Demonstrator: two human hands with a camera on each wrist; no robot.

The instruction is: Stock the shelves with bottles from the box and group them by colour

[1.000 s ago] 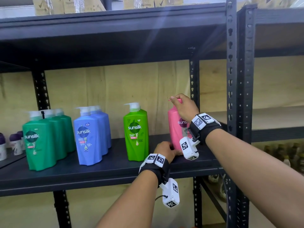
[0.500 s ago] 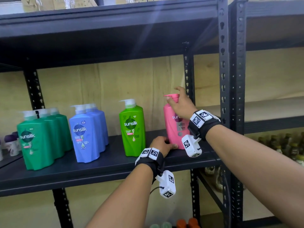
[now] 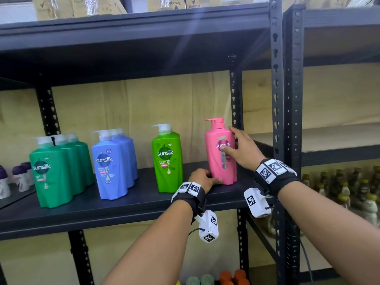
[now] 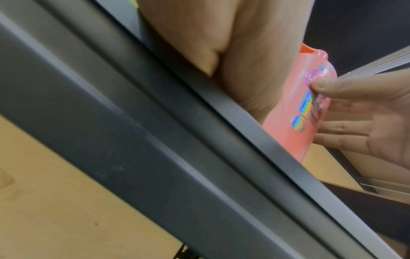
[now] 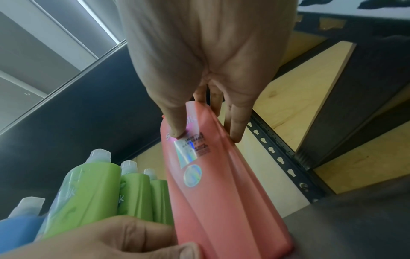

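Item 1, far left: small purple-capped white bottles (image 3: pixel 19 177) on the neighbouring shelf, not my concern.

Item 2: row of dark green plastic pump bottles (image 3: pixel 51 173), filed front to back on the black metal shelf (image 3: pixel 115 210).

Item 3: row of blue plastic pump bottles (image 3: pixel 111 167), same arrangement, set apart from the greens so each colour reads as its own group.

Item 4: row of lime green plastic pump bottles (image 3: pixel 167 161); the right wrist view shows more behind the front one.

Item 5: pink plastic pump bottle (image 3: pixel 221 153), upright near the shelf's right end, beside the rear post (image 3: pixel 236 112), apparently another pink one behind it. My left hand (image 3: pixel 202 178) curls its fingers against the base to steady it; my right hand (image 3: pixel 242 150) clasps the body, thumb on the label, fingers behind, to square it. I judge placement nearly done, release next.
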